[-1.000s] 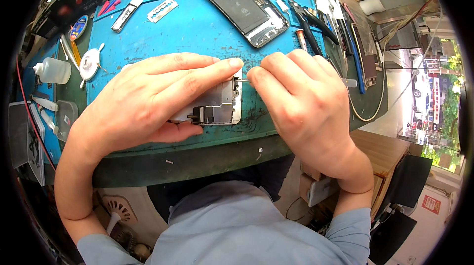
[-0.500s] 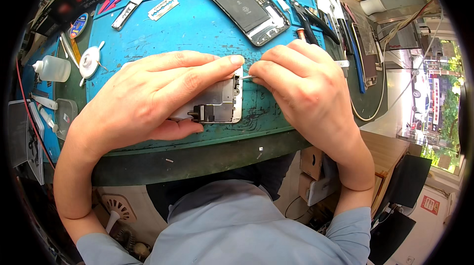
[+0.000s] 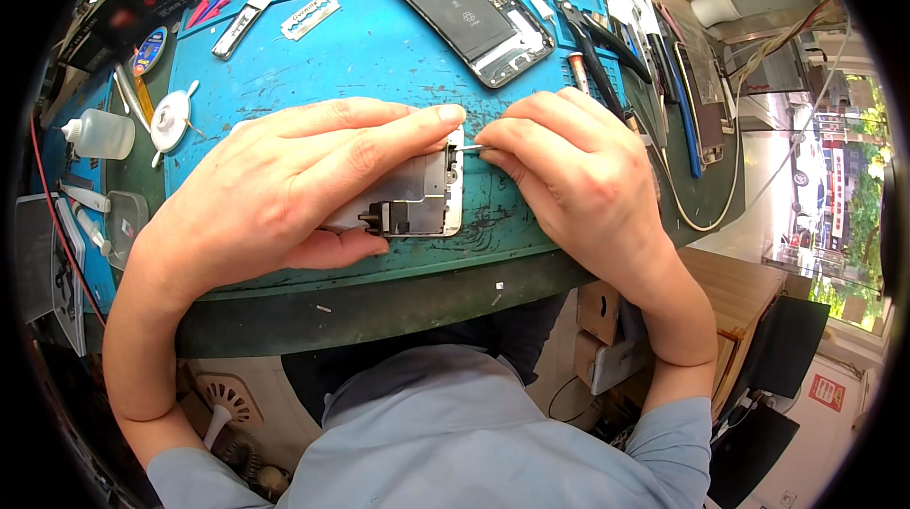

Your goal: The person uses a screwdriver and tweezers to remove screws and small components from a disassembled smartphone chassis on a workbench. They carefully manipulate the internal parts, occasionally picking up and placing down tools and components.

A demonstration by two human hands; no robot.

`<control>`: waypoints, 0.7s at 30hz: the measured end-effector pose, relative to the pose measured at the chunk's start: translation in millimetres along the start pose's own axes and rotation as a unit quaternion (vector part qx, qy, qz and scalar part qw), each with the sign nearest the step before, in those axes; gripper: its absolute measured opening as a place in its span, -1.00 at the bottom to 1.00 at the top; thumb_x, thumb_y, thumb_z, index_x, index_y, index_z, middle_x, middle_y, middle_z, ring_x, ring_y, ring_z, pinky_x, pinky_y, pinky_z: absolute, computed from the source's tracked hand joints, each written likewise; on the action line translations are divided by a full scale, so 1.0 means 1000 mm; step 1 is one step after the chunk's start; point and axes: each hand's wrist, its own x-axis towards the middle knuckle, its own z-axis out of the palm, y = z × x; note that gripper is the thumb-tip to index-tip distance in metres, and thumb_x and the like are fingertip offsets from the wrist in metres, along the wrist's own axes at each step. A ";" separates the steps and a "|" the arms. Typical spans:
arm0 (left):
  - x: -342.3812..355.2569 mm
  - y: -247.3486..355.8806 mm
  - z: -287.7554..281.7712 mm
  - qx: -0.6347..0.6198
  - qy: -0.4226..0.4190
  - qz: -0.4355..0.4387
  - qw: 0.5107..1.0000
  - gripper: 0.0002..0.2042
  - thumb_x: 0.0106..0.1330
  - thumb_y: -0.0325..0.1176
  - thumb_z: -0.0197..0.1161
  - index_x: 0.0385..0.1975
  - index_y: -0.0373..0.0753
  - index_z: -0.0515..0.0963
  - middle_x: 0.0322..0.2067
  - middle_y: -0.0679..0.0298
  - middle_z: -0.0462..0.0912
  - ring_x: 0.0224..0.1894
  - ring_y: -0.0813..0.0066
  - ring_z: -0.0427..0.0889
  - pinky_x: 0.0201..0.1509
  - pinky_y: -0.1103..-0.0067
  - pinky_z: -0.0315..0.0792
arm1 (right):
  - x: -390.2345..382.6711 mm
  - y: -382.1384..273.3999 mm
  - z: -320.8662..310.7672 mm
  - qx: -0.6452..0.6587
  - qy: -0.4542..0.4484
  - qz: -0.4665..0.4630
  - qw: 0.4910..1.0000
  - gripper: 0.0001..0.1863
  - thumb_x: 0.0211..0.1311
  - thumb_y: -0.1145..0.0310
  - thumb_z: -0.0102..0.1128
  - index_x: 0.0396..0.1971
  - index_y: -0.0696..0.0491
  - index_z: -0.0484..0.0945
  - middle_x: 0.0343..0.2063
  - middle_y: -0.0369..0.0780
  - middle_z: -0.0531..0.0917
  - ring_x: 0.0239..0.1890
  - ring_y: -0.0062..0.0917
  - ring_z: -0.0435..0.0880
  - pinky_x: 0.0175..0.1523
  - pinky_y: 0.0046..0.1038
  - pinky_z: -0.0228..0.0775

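My left hand (image 3: 299,168) is wrapped over a white-edged phone screen assembly (image 3: 428,182) with a grey metal back, its thumb along the near edge and fingers across the far side. A black flex cable piece (image 3: 387,217) shows at the near edge of the assembly. My right hand (image 3: 578,154) pinches a thin metal tool (image 3: 471,147), whose tip meets the right end of the assembly. Most of that tool is hidden in my fingers, so its kind is unclear. Beyond my hands lies an opened phone (image 3: 455,11) with its battery exposed.
A blue work mat (image 3: 332,63) covers the bench. At the far left lie a utility knife (image 3: 244,21), a razor blade (image 3: 310,17), a white spool (image 3: 172,120) and a plastic bottle (image 3: 102,134). Cutting pliers (image 3: 590,40) and several slim tools lie at the right.
My right hand has shifted very slightly and tilted, uncovering more of the tools behind it. The left hand keeps its hold on the screen assembly.
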 end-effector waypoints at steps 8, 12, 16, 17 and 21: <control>-0.001 0.000 0.000 -0.007 0.001 -0.006 1.000 -0.04 -0.08 -0.40 0.57 0.46 -0.28 0.29 0.28 0.19 0.62 0.27 0.00 0.61 0.31 0.26 0.55 | 0.000 -0.003 0.005 0.032 0.004 -0.001 0.999 -0.83 0.08 0.56 0.45 -0.31 0.10 0.69 -0.35 -0.24 0.68 -0.31 -0.33 0.68 -0.25 -0.35 0.53; 0.000 0.002 -0.001 -0.011 -0.001 -0.013 1.000 -0.05 -0.08 -0.42 0.56 0.46 -0.27 0.30 0.28 0.20 0.63 0.27 0.02 0.61 0.31 0.27 0.56 | -0.001 -0.001 0.005 0.036 0.007 -0.006 0.999 -0.83 0.08 0.56 0.45 -0.30 0.10 0.69 -0.34 -0.23 0.68 -0.30 -0.32 0.68 -0.24 -0.35 0.53; -0.001 0.001 -0.001 -0.010 0.001 -0.010 1.000 -0.04 -0.10 -0.43 0.57 0.46 -0.26 0.30 0.28 0.20 0.63 0.27 0.03 0.61 0.30 0.28 0.57 | -0.003 0.003 0.007 0.045 0.018 -0.016 0.999 -0.83 0.07 0.55 0.45 -0.30 0.09 0.68 -0.34 -0.24 0.66 -0.31 -0.32 0.65 -0.21 -0.34 0.51; -0.001 0.001 -0.001 -0.008 0.000 -0.009 1.000 -0.04 -0.10 -0.43 0.57 0.46 -0.26 0.30 0.28 0.20 0.63 0.27 0.03 0.61 0.29 0.28 0.57 | -0.004 0.003 0.009 0.048 0.027 -0.017 0.998 -0.83 0.06 0.53 0.44 -0.32 0.08 0.67 -0.35 -0.26 0.65 -0.32 -0.34 0.63 -0.20 -0.34 0.50; -0.002 0.001 0.000 -0.004 0.004 -0.009 1.000 -0.03 -0.10 -0.42 0.58 0.46 -0.26 0.30 0.29 0.20 0.62 0.26 0.02 0.62 0.29 0.28 0.58 | -0.002 0.000 0.006 0.078 0.026 -0.011 0.997 -0.82 0.06 0.52 0.46 -0.30 0.07 0.68 -0.36 -0.27 0.64 -0.34 -0.35 0.60 -0.21 -0.35 0.48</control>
